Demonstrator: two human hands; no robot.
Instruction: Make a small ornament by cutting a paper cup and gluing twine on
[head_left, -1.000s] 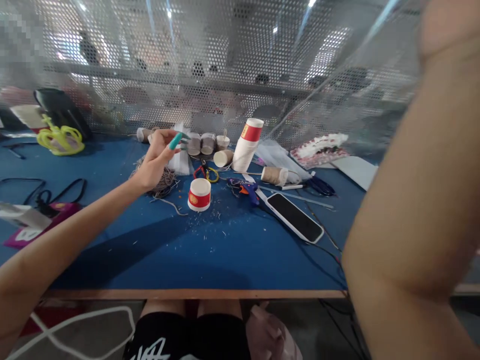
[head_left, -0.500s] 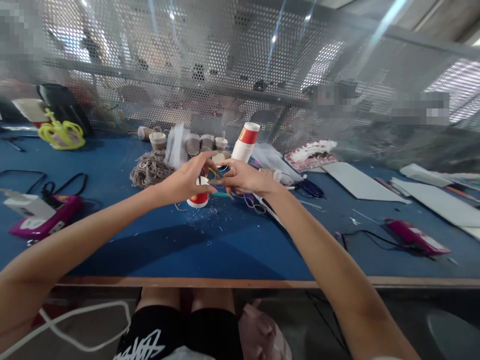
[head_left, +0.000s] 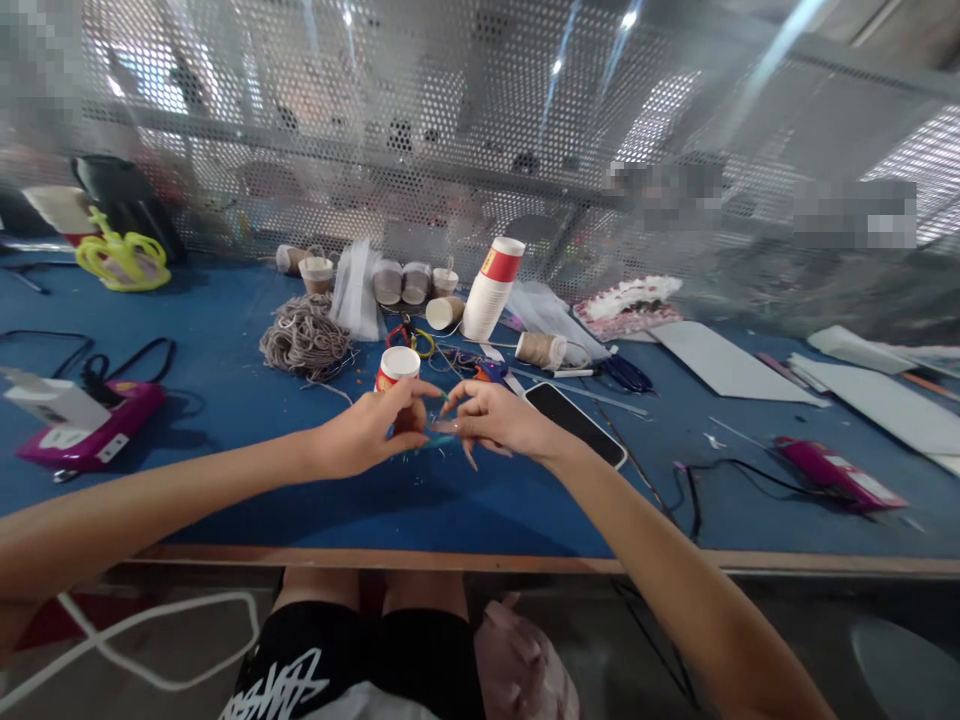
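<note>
My left hand (head_left: 386, 428) and my right hand (head_left: 504, 418) face each other low over the blue table, fingers curved and fingertips nearly meeting. Between them they grip a thin teal band (head_left: 429, 441), part of it hidden by the fingers; its exact kind is not clear. A red and white paper cup (head_left: 399, 366) stands just behind my left hand. Scissors with blue and orange handles (head_left: 491, 372) lie behind my right hand, and a phone with a dark screen (head_left: 577, 424) is partly covered by my right forearm. Small pale scraps lie beneath the hands.
A leaning stack of paper cups (head_left: 491, 290), grey cord (head_left: 300, 338) and a twine spool (head_left: 540, 349) stand behind. Magenta power strips (head_left: 112, 430) with cables lie at both sides. White boards (head_left: 735, 362) lie right; a yellow crown (head_left: 124, 262) stands left. A perforated metal screen closes the back.
Both hands have moved down and nearer to me with the teal band, uncovering the paper cup, the scissors and the phone. The view has shifted slightly.
</note>
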